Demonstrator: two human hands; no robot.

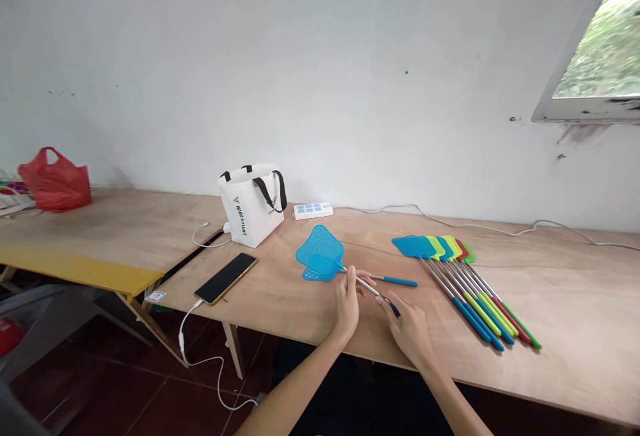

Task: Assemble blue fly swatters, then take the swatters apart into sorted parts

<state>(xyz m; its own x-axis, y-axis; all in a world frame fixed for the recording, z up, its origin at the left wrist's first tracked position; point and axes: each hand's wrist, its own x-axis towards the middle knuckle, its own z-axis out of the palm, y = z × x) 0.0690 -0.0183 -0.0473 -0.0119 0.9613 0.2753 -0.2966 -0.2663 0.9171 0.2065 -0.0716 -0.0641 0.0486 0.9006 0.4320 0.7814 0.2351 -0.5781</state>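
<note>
Two blue fly swatters (320, 256) lie overlapped on the wooden table (575, 309) in front of me. My left hand (347, 303) pinches the metal shaft of one swatter close to its head. My right hand (407, 329) grips the same swatter's dark blue handle end. The other swatter's blue handle (400, 281) lies flat just beyond my hands, untouched.
A row of several swatters (465, 283) with blue, green and red handles lies to the right. A white tote bag (253, 204), a power strip (313, 210) and a phone (226, 278) on a charging cable are to the left. A red plastic bag (54, 179) sits far left.
</note>
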